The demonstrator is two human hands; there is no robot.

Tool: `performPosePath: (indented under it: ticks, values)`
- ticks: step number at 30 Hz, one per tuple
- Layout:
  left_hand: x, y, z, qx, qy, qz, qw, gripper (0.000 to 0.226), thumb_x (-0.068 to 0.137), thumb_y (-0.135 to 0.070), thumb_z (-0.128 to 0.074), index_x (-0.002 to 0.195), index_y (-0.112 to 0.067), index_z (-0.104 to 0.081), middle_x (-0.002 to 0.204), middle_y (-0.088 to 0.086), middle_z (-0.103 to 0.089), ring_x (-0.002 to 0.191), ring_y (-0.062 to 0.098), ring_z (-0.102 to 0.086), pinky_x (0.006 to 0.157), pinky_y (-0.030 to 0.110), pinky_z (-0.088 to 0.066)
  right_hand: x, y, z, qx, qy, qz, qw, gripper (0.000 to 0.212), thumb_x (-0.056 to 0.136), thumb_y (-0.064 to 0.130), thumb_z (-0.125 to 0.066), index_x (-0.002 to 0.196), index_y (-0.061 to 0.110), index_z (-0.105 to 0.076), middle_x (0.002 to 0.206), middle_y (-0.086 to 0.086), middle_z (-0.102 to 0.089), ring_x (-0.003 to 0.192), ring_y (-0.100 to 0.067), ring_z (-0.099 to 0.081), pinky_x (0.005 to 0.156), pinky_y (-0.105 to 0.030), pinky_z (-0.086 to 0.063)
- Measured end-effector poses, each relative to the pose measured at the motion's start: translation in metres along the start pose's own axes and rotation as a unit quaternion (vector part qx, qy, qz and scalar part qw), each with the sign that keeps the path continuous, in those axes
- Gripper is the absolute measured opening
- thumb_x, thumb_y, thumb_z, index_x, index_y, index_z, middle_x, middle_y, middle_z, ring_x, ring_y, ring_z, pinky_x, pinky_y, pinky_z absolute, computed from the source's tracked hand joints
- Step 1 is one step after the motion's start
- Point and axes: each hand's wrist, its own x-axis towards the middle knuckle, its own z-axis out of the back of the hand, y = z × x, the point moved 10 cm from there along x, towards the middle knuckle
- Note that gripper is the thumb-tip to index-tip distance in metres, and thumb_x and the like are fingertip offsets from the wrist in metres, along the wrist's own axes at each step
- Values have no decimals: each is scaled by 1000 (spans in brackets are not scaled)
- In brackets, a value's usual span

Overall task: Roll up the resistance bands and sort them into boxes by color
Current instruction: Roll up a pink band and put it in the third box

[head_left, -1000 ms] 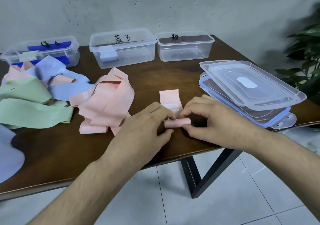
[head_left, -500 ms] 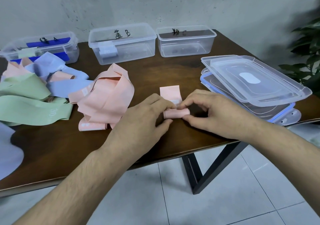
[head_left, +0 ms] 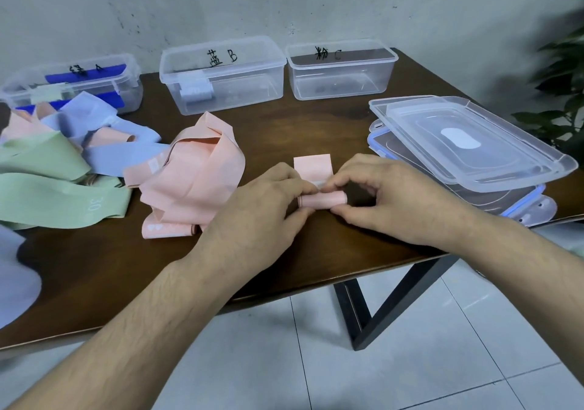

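A pink resistance band (head_left: 322, 200) lies at the table's front middle, mostly rolled into a small cylinder, with a short flat tail (head_left: 312, 165) stretching away from me. My left hand (head_left: 262, 213) pinches the roll's left end. My right hand (head_left: 382, 194) pinches its right end, fingers curled over the top. At the back stand three clear boxes: the left one (head_left: 129, 92) with blue pieces inside, the middle one (head_left: 252, 81) marked B, and the right one (head_left: 341, 71) marked C.
A loose pink band heap (head_left: 196, 172) sits left of my hands. Green bands (head_left: 47, 188) and pale blue bands (head_left: 117, 156) pile further left. Stacked clear lids (head_left: 474, 144) fill the right side. A plant (head_left: 562, 93) stands beyond the table's right edge.
The roll has grown a little as both hands turned it away from me, and the flat tail is shorter. The camera tilted slightly.
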Motion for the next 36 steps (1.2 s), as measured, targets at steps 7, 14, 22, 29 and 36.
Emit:
performPosePath:
  ticks: [7, 14, 22, 29, 36]
  values:
    - [-16, -5, 3, -23, 19, 6, 1000, 27, 94, -37, -61, 120, -41, -61, 91, -26, -50, 83, -22, -41, 70, 3, -33, -14, 2, -4, 54, 49, -7, 997, 21, 81, 32, -75, 102, 38, -74, 102, 16, -65, 99, -8, -61, 88, -34, -50]
    - [-13, -3, 2, -41, 26, 9, 999, 21, 93, -39, -60, 113, -40, -67, 96, -27, -52, 82, -21, -43, 69, 3, -33, -14, 4, 1, 37, 27, 3, 999, 29, 80, 35, -75, 109, 38, -72, 104, 18, -61, 106, -6, -58, 90, -21, -45]
    - [-9, -3, 1, -44, 17, 3, 999, 24, 94, -37, -59, 117, -38, -66, 108, -25, -49, 84, -15, -46, 68, 4, -35, -14, -1, 0, 29, 6, 4, 1000, 20, 81, 30, -76, 100, 34, -73, 98, 16, -65, 94, -2, -58, 78, -12, -39]
    - [-8, -4, 2, -30, 14, -10, 999, 23, 91, -27, -65, 112, -38, -64, 107, -26, -52, 80, -19, -45, 68, 3, -34, -8, -7, -1, 35, 17, -20, 999, 22, 79, 41, -69, 100, 36, -75, 100, 19, -59, 101, -5, -56, 89, -23, -44]
    - [-4, 0, 1, -42, 21, -3, 999, 27, 93, -26, -63, 116, -39, -64, 109, -25, -54, 81, -19, -47, 67, 5, -35, -9, 1, -1, 14, -13, 11, 1000, 18, 84, 33, -73, 101, 35, -67, 105, 18, -56, 103, -5, -56, 84, -18, -43]
